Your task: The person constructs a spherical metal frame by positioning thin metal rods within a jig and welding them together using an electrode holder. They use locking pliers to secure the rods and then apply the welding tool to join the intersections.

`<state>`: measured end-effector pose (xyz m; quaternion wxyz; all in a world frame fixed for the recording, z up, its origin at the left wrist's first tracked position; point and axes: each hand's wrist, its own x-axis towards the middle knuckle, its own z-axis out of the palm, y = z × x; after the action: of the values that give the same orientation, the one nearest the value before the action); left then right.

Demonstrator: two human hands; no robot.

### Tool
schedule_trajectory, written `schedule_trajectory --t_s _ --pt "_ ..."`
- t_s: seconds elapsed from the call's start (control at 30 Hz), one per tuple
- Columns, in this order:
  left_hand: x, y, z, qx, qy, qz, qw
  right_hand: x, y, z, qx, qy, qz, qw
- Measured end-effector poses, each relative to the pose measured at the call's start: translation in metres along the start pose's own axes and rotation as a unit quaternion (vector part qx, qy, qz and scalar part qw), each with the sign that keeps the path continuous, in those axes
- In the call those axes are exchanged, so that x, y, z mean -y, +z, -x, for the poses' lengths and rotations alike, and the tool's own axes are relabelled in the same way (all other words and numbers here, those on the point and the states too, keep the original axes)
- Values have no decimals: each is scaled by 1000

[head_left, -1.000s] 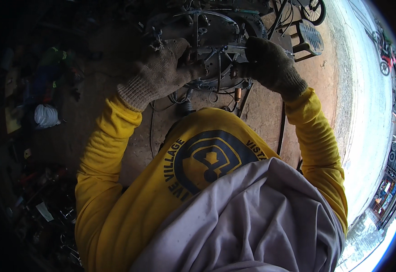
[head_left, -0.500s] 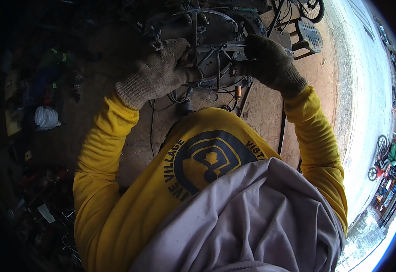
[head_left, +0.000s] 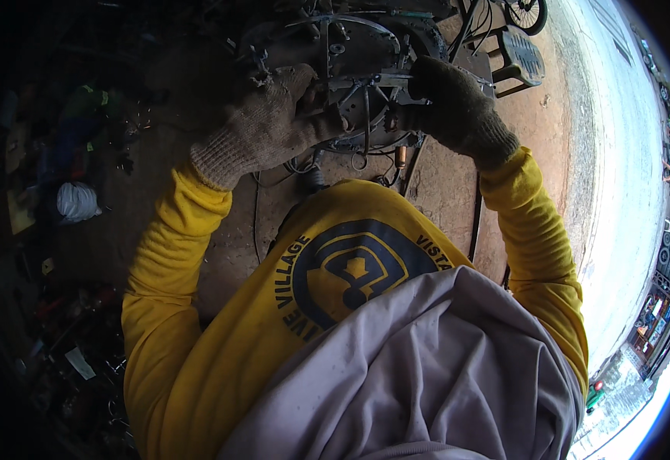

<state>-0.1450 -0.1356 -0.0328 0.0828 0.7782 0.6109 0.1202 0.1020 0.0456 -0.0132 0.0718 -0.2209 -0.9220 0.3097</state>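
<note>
A dark frame of welded metal rods [head_left: 367, 115], with curved bars and short struts, lies on a dark work surface in front of me. My left hand [head_left: 269, 119], in a brown knit glove, is curled at the frame's left side, its thumb stretched toward the rods. At the right side my right hand [head_left: 461, 111], gloved alike, has its fingers bent over the frame's edge and its thumb pointing inward. Both hands appear to grip the frame, though shadow hides the exact contact. Below the frame hangs a copper-coloured cylindrical piece [head_left: 401, 157] among dark cables.
A dark plastic stool [head_left: 520, 57] stands at the right, with a bicycle wheel [head_left: 526, 14] behind it. Cables trail over the brown ground [head_left: 227, 257]. A white bag [head_left: 78, 202] and dim clutter lie left. A bright road runs along the right.
My left hand has shifted slightly left; the right hand has barely moved. On the road at the right, a motorcycle has left its earlier spot, and a small figure shows lower down.
</note>
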Motion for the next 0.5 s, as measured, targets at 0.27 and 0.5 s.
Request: schedule_trajectory --t_s 0.27,0.5 --pt "-6 -1 -2 0 -10 -19 1000 -5 4 -1 5 29 -44 999" --pt "-9 -2 -5 -97 35 -23 994 -3 5 1 -5 27 -58 998"
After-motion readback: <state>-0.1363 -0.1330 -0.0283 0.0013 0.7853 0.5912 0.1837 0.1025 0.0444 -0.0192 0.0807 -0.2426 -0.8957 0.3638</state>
